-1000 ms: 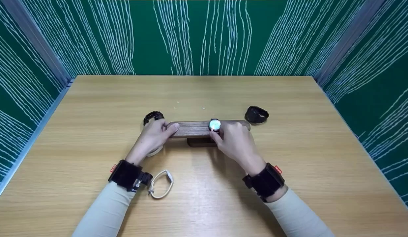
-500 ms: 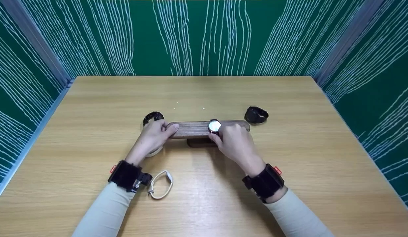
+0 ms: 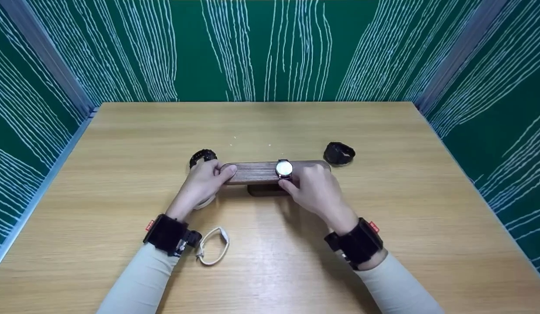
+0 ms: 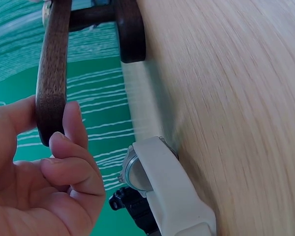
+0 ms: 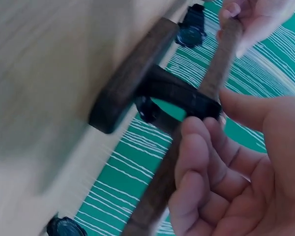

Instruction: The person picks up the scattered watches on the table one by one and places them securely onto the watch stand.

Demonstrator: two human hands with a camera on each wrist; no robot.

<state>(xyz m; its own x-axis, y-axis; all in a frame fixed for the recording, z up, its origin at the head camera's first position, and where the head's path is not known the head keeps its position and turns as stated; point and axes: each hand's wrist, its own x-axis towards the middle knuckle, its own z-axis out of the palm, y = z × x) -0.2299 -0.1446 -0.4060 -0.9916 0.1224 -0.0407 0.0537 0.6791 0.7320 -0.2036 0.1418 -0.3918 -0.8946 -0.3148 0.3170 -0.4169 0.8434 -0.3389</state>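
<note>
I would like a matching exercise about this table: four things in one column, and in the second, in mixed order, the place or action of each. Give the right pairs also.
1. Left hand
2. Round-faced watch
3. White-strapped watch
4. Thin cream band

A. Nearest the head picture's bottom edge
B. At the wooden bar
C. Gripping the bar's end
D. Partly hidden by C's owner in head view

1-C, 2-B, 3-D, 4-A

Watch stand (image 3: 254, 172): grained wood, smooth; white strap (image 4: 174, 189): matt, rubbery (plastic-looking); tabletop (image 3: 270, 274): wood-grained, faintly glossy.
</note>
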